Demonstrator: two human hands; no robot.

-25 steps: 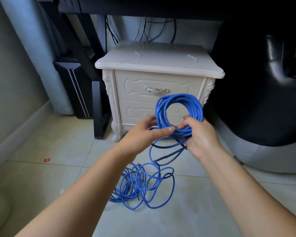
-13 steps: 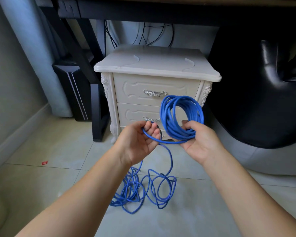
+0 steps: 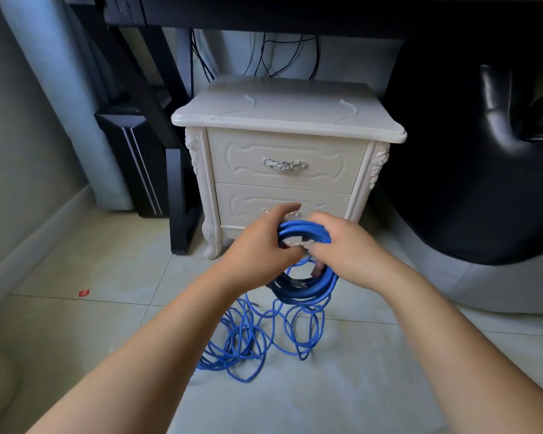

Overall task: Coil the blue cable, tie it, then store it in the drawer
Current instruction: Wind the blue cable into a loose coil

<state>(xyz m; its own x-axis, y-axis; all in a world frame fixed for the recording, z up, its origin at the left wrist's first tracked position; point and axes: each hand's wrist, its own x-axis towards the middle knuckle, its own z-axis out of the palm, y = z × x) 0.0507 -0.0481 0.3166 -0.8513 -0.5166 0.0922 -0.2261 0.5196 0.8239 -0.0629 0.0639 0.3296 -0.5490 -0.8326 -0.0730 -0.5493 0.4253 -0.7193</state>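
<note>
The blue cable [image 3: 308, 286] is partly wound into a tight coil held in front of the white nightstand [image 3: 287, 120]. My left hand [image 3: 261, 249] grips the coil's left side, fingers curled over it. My right hand [image 3: 348, 249] grips its right side from above. The rest of the cable hangs down into a loose tangle [image 3: 257, 339] on the tiled floor. Both nightstand drawers are closed; the upper drawer [image 3: 326, 170] has a silver handle [image 3: 284, 165]. The lower drawer's handle is mostly hidden behind my hands.
A black desk leg [image 3: 179, 198] and a black computer case [image 3: 132, 164] stand left of the nightstand. A black leather chair [image 3: 483, 151] fills the right. Dark wires hang behind the nightstand. A small red scrap [image 3: 84, 293] lies on the floor at left.
My left hand has brought another loop up onto the coil and now closes over it. The coil has tipped from upright to lying flatter and lower between both hands.
</note>
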